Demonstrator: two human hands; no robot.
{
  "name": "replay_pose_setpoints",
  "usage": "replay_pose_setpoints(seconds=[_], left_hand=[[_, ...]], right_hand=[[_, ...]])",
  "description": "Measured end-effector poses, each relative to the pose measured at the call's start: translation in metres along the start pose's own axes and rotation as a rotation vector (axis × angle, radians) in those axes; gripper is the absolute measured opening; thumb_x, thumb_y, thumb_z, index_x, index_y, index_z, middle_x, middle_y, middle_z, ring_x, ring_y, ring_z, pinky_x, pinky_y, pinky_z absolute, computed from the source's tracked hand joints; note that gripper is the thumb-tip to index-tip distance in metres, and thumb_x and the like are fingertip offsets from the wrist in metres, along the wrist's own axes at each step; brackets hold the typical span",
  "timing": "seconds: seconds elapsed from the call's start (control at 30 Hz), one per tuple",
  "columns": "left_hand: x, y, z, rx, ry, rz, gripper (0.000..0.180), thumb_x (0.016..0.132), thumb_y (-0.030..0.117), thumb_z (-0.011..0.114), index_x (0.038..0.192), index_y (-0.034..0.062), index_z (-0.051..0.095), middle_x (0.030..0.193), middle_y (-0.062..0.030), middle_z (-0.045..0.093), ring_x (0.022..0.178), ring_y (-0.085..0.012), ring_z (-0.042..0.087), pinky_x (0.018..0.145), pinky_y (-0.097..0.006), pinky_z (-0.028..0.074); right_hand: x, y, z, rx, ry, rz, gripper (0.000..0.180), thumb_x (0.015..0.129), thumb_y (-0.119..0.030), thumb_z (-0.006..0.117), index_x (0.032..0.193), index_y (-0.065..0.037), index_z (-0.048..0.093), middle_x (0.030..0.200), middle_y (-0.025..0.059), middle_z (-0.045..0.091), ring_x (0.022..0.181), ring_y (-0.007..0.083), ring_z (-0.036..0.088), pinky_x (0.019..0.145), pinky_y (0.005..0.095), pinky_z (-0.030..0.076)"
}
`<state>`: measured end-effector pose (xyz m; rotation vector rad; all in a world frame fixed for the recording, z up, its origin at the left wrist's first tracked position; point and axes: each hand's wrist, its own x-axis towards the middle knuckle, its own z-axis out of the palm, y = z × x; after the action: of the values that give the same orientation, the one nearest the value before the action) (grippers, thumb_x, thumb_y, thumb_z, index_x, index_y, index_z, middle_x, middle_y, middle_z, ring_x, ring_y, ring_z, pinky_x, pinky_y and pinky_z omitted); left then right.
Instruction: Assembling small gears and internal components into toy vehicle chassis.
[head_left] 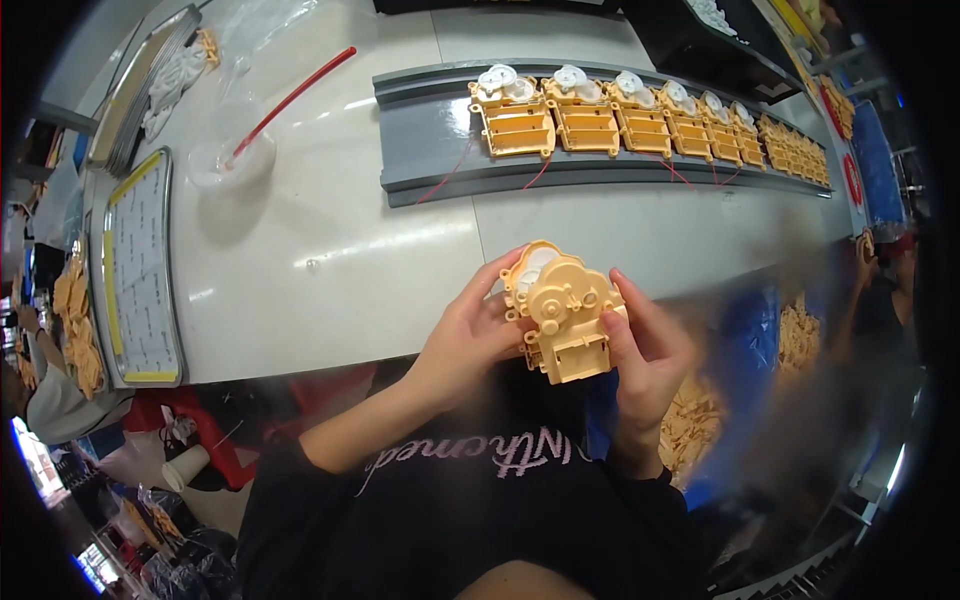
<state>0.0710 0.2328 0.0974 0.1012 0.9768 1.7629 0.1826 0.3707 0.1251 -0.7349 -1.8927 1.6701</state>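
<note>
Both hands are in front of my chest, just off the table's near edge. My left hand is closed round a yellow plastic gear housing from its left side, and white gears show at its upper part. A yellow plastic cover with rounded bosses lies over or against the housing's front; a narrow gap shows on the left. My right hand grips the cover's right edge, thumb on the front. Whether the two parts are fully seated cannot be told.
A grey rail across the table holds a row of yellow housings with white gears and thin red wires. At left stand a clear tub with a red stick and a framed sheet. Yellow parts fill a blue-lined bin at right.
</note>
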Motion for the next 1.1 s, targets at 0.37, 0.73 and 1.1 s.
replay_pose_setpoints(seconds=[0.37, 0.73, 1.1], left_hand=[[0.005, -0.009, -0.001, -0.143, -0.102, -0.033, 0.064, 0.092, 0.026, 0.051, 0.145, 0.0109, 0.018, 0.142, -0.013, 0.033, 0.13, -0.0259, 0.038, 0.105, -0.043, 0.035], [0.004, -0.024, -0.007, 0.008, -0.068, 0.223, 0.052, 0.09, 0.012, 0.061, 0.133, 0.0035, 0.033, 0.121, -0.0165, 0.053, 0.111, -0.0216, 0.053, 0.093, -0.033, 0.045], [-0.001, -0.028, -0.005, 0.057, -0.093, 0.337, 0.044, 0.084, 0.007, 0.067, 0.117, 0.0033, 0.038, 0.115, -0.0158, 0.054, 0.105, -0.0205, 0.055, 0.09, -0.033, 0.046]], right_hand=[[0.004, 0.02, 0.0, -0.232, 0.043, -0.143, 0.033, 0.076, 0.005, 0.068, 0.109, 0.003, 0.065, 0.067, 0.0014, 0.057, 0.059, 0.0055, 0.046, 0.054, 0.0184, 0.037], [0.012, 0.024, 0.003, 0.227, -0.243, 0.045, 0.033, 0.08, 0.0, 0.068, 0.111, 0.006, 0.06, 0.105, 0.0117, 0.058, 0.092, 0.0149, 0.055, 0.082, 0.0261, 0.044], [-0.004, 0.024, 0.012, 0.114, -0.105, -0.14, 0.031, 0.076, 0.003, 0.07, 0.105, 0.007, 0.06, 0.095, 0.0101, 0.055, 0.088, 0.0162, 0.054, 0.08, 0.0258, 0.044]])
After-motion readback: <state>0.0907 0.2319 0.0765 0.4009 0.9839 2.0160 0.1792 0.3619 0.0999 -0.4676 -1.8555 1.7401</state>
